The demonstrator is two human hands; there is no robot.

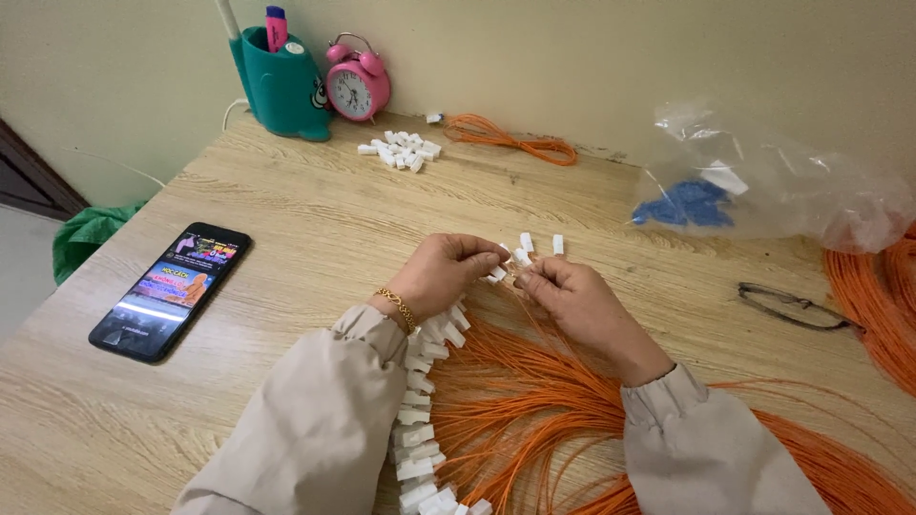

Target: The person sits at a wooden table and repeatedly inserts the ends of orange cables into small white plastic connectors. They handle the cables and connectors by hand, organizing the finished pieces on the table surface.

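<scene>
Here, left hand (pixel 441 272) pinched small white plastic connector (pixel 498 274) at desk centre; right hand (pixel 572 298) gripped thin orange wire (pixel 534 324) meeting it. Straight, square insertion judged best; finished connectors (pixel 420 420) trailed below.

A black rectangular smartphone (pixel 172 291) lies flat on the light wooden table (pixel 315 219) at the left of the frame, its lit screen showing bright pink, orange and blue graphics above a paler grey band. At the upper right, a crumpled clear plastic bag (pixel 778 181) rests on the same table against the wall, holding a heap of small blue pieces (pixel 685 203) and a white slip of paper (pixel 723 177).
</scene>
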